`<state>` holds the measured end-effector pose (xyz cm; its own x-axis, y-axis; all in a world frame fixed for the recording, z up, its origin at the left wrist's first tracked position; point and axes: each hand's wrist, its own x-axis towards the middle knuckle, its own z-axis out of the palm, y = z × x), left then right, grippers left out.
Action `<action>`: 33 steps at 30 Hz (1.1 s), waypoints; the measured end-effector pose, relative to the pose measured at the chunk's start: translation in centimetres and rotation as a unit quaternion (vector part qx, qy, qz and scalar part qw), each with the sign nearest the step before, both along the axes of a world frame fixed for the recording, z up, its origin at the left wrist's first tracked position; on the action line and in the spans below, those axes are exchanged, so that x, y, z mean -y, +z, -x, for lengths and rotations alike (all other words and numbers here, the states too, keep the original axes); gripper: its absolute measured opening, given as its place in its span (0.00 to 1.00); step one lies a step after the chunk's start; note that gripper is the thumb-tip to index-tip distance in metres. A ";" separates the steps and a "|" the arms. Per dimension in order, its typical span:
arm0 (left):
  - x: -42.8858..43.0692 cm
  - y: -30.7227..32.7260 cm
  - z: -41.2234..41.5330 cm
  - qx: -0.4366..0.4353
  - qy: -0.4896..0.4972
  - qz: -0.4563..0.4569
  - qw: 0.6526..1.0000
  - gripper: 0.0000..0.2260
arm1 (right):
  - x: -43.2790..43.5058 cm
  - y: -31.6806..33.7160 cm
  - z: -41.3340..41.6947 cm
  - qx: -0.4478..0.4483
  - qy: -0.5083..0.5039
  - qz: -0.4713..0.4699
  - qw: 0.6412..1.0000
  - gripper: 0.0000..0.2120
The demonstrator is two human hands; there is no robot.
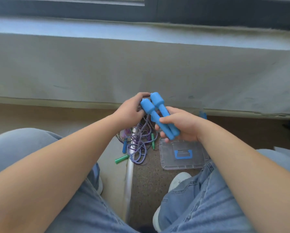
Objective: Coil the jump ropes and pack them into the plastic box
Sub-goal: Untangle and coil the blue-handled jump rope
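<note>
On the floor between the person's knees lay a tangle of loose ropes (137, 145), purple-and-white cord with a green handle (121, 159) poking out at its left edge, none of it coiled yet. Above the tangle the left hand (130, 110) was curled over the braided cord (146, 122) just where it left the handle heads; the fingers themselves were mostly hidden, and slack hung down from them toward the pile. Next came the two blue handles (157, 113), pressed side by side and pointing up and away, their narrow shafts wrapped by the fingers and thumb of the right hand (179, 125). The handles looked light, stiff and slightly grippy, a sound place to hold; the cord looked soft and limp, likely to snag on its neighbours, so it would want gathering in loops close to the handles. To the right, on the floor under that hand, sat the clear plastic box (191, 163) with its blue latch, apparently closed.
</note>
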<state>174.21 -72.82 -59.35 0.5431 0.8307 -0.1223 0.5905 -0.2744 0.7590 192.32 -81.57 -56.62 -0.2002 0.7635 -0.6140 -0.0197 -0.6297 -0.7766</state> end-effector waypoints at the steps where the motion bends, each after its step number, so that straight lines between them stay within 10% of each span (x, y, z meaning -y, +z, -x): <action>1: -0.1 0.2 -0.1 0.004 -0.017 -0.005 1.000 0.24 | 0.0 0.0 -0.4 -0.027 0.008 0.008 1.000 0.13; 8: 0.4 -0.3 -1.4 0.090 0.082 0.043 0.992 0.09 | -0.7 0.3 -1.0 -0.130 0.008 -0.006 0.991 0.10; 13: 4.0 -3.1 -3.4 -0.076 0.054 0.053 0.994 0.09 | -2.4 -2.1 0.7 0.096 -0.120 -0.118 0.981 0.02; 17: 4.7 -2.8 -3.5 -0.270 -0.132 -0.093 0.949 0.10 | -2.3 -4.5 -0.6 0.509 0.095 -0.219 0.827 0.09; 24: 0.2 -0.4 -1.0 -0.261 -0.268 -0.304 0.876 0.19 | -1.1 -5.4 0.7 0.563 0.347 -0.254 0.706 0.07; 28: -0.9 -0.9 0.2 -0.166 -0.239 -0.233 0.928 0.22 | -0.5 -5.8 1.0 0.484 0.413 -0.243 0.732 0.07; 33: -1.2 -2.6 1.3 -0.084 -0.086 0.090 0.989 0.25 | 0.0 -5.1 1.0 0.396 0.333 -0.339 0.786 0.09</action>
